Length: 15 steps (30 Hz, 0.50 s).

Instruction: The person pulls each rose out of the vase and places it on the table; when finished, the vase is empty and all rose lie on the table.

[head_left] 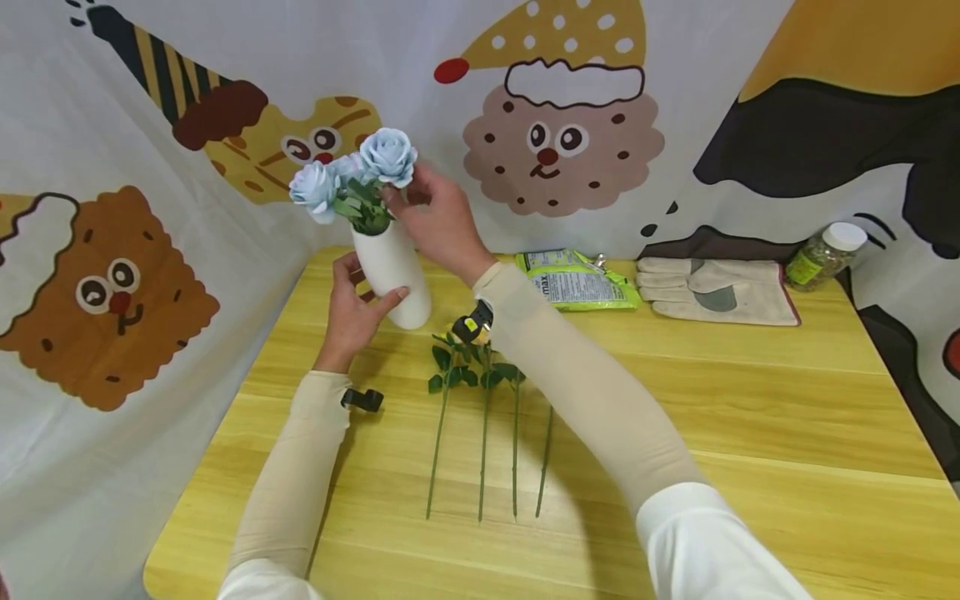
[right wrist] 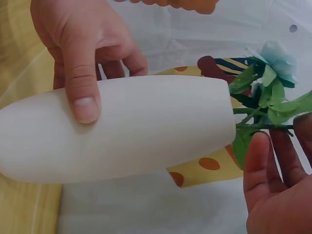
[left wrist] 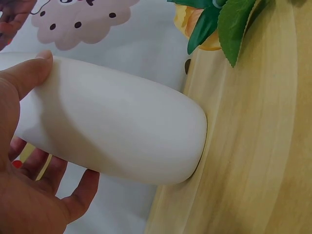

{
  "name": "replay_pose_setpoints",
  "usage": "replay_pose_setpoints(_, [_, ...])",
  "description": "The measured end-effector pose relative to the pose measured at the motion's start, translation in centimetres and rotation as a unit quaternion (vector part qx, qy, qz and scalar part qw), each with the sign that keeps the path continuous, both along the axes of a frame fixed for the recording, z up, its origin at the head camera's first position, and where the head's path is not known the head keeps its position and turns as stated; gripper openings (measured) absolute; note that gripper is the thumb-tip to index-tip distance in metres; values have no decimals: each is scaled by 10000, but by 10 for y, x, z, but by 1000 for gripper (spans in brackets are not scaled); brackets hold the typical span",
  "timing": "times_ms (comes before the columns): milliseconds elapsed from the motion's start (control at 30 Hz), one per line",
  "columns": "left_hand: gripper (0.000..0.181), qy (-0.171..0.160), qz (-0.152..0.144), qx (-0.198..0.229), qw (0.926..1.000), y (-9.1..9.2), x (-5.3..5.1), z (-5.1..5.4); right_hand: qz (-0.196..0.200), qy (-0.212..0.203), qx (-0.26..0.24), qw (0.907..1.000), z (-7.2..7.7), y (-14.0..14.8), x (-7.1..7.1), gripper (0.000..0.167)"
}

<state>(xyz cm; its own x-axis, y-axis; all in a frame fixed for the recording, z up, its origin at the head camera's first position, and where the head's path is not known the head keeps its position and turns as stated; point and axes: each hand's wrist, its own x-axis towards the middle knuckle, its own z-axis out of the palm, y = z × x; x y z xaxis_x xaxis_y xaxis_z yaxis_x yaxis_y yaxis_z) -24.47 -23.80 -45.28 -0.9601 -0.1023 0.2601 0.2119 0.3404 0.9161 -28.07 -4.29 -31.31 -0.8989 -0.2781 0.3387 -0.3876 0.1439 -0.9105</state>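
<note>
My left hand (head_left: 354, 315) holds a smooth white vase (head_left: 393, 271) around its side, thumb in front and fingers behind. The vase's base (left wrist: 192, 146) touches the wooden table in the left wrist view. Several pale blue roses (head_left: 315, 192) with green leaves (head_left: 367, 204) stand in the vase mouth. At the rightmost blue rose (head_left: 388, 156), my right hand (head_left: 444, 221) pinches near its stem, just above the rim. In the right wrist view, the right fingers (right wrist: 287, 156) are beside the green stems (right wrist: 248, 118), and part of that hand is cut off.
Several green-stemmed flowers (head_left: 482, 433) lie side by side on the table (head_left: 750, 433), their heads partly hidden by my right arm. Behind are a green packet (head_left: 581, 283), work gloves (head_left: 716, 290) and a white-lidded jar (head_left: 825, 257). A patterned cloth (head_left: 555, 150) hangs behind the table.
</note>
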Motion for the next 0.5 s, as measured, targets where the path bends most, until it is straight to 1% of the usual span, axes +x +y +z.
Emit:
replay_pose_setpoints(100, [88, 17, -1, 2, 10000, 0, 0, 0, 35, -45, -471, 9989, 2, 5, 1, 35])
replay_pose_setpoints(200, [88, 44, 3, -1, 10000, 0, 0, 0, 41, 110, -883, 9960, 4, 10, 3, 33])
replay_pose_setpoints(500, [87, 58, 31, 35, 10000, 1, 1, -1, -113, 510, -1726, 9836, 3, 26, 10, 26])
